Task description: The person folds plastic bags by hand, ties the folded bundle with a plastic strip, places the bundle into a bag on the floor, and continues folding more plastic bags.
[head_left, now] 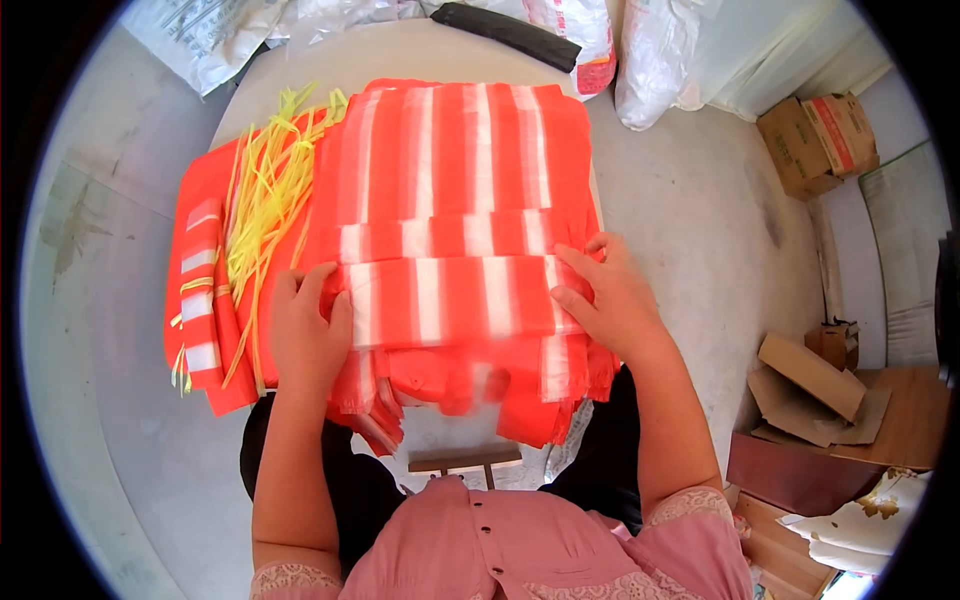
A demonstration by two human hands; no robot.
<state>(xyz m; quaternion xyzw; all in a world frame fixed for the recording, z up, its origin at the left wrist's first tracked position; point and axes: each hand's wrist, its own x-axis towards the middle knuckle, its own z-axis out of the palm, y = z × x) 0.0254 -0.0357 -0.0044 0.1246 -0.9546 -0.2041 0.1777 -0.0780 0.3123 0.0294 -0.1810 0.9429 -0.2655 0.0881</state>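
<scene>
A stack of red-and-white striped plastic bags (pixel 455 150) lies in front of me, with a folded band (pixel 460 300) across its near part. My left hand (pixel 312 320) is at the band's left edge, thumb and fingers curled on the plastic. At the right edge, my right hand (pixel 610 298) has its thumb and forefinger on the same folded bag. Loose bag ends (pixel 540 410) hang toward my lap. Left of the stack are yellow strips (pixel 270 190) and a rolled striped bag (pixel 200 290) tied with yellow.
Under the stack is a beige round tabletop (pixel 330 60). A black roll (pixel 505 35) and white sacks (pixel 210 35) lie at the far side. Cardboard boxes (pixel 820 145) stand on the right, with an opened carton (pixel 815 395) nearer me.
</scene>
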